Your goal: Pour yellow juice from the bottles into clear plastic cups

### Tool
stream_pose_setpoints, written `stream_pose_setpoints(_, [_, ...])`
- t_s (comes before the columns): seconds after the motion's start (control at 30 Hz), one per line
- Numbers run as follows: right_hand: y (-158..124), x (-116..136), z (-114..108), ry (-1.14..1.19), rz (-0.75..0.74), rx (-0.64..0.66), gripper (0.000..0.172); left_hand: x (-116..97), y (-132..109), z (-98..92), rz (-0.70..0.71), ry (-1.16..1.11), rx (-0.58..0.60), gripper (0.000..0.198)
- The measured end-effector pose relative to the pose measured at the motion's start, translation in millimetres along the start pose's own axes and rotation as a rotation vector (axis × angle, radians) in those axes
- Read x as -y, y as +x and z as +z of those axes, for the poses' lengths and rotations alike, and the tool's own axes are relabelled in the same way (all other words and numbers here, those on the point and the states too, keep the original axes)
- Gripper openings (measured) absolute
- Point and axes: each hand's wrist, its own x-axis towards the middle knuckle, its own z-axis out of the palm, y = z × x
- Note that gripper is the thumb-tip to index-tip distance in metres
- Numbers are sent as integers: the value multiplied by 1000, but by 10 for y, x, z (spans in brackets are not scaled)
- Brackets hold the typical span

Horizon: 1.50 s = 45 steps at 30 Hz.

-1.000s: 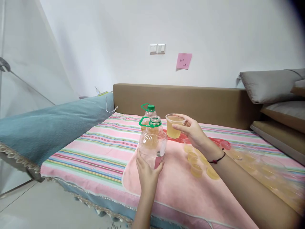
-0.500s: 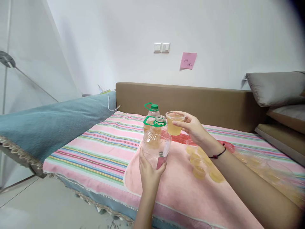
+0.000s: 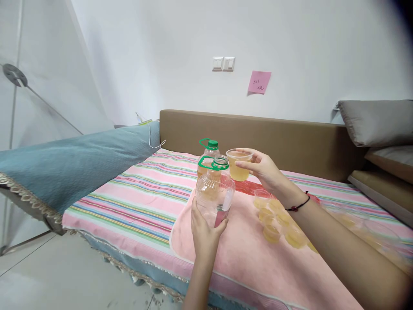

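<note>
My left hand (image 3: 207,232) is wrapped round the lower part of a clear plastic bottle (image 3: 213,193), which stands uncapped with a green handle ring at its neck. No liquid can be made out in it. In my right hand (image 3: 261,170) is a clear plastic cup (image 3: 239,168) of pale yellow liquid, held nearly level beside the bottle's mouth. Behind stands a second bottle (image 3: 211,148) with a green cap and amber liquid, partly hidden by the first. Several cups of yellow liquid (image 3: 271,232) sit on the pink mat (image 3: 238,258), some behind my right forearm.
The striped cover (image 3: 129,198) spreads over the sofa bed, with a brown backrest (image 3: 251,133) behind. Cushions (image 3: 380,122) are stacked at the right. A blue-covered armrest (image 3: 97,155) lies left. Red plastic (image 3: 248,187) lies behind the cups.
The view has shifted slightly, so everything sits a little further right. Both hands keep their holds, and the cup stays beside the bottle's mouth.
</note>
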Motion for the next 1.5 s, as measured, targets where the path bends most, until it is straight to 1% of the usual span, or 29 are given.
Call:
stream_pose_setpoints(0.17, [6,36,-4,-14,-7,32,52,-9,-3,-4,-17,3,14,107])
stream_pose_setpoints(0.67, [-18,45,-15,-48,8,16,53,19,-18,15,2,9,-3,105])
stream_pose_setpoints(0.9, [-13,135,0,-120,34,3,53,8,-17,8,-15,12,11,107])
stream_pose_setpoints(1.07, [-21,205,0,-174,44,43,52,24,-18,21,-3,-11,3,108])
stream_pose_setpoints(1.27, [31,218,-48,-230,33,64,51,36,-17,35,23,-18,-18,106])
stream_pose_setpoints(1.5, [90,247,-93,-294,32,79,52,23,-34,23,-3,12,-4,107])
